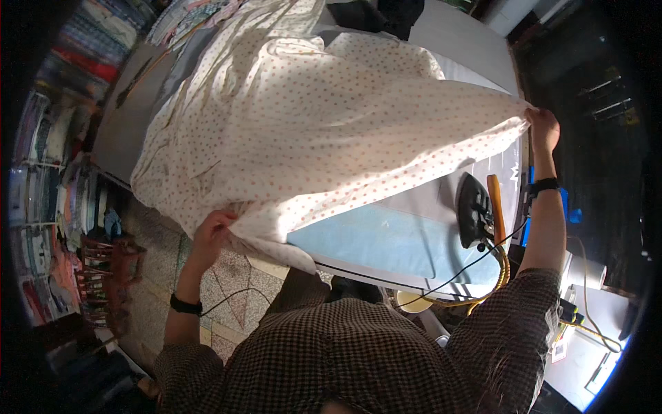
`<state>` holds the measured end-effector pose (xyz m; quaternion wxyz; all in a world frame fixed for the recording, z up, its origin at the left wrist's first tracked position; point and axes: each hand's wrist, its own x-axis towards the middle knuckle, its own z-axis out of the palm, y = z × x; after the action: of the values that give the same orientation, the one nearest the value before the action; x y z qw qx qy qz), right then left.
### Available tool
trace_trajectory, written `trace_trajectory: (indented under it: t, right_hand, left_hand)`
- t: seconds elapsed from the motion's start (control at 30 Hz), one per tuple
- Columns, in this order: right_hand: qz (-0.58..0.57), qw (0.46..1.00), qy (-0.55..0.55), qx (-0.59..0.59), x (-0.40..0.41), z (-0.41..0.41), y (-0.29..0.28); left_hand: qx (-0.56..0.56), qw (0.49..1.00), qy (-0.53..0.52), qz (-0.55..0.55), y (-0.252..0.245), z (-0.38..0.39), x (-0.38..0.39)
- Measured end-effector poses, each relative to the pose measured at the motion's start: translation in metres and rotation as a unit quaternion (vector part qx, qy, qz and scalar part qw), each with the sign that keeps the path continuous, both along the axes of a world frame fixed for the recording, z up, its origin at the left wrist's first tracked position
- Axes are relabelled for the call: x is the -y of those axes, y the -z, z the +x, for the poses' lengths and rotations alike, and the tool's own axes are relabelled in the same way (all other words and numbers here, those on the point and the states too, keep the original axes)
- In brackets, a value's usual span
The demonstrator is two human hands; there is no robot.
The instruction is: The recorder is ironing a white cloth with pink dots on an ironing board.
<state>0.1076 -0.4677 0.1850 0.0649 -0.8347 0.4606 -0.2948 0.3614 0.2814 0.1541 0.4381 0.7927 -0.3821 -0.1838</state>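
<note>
A large cream cloth with orange-pink dots (310,124) stretches between my two hands over a table. At the lower left, my left hand (213,230) pinches its near edge. Far to the right, my right hand (544,127) grips a raised corner of it. The cloth's near left part hangs past the table's edge. Below my right hand, a dark clothes iron (473,209) with an orange-brown handle rests on the table, close to the cloth's near edge. Light blue fabric or covering (372,240) shows on the tabletop in front of me.
A yellow hose (502,264) and a black cord run from the iron's side past the front edge. Shelves of folded fabrics (44,181) line the left, with a reddish-brown wooden chair (106,274) beside them. Dark cloth (382,15) lies at the table's far end.
</note>
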Motion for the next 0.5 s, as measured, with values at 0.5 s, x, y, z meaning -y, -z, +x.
trace_trajectory:
  t: [0.5]
  right_hand:
    - [0.371,0.916,0.085,0.130,0.049,0.016,0.019]
  left_hand:
    - [0.026,0.959,-0.250,0.129,0.049,0.053,0.011]
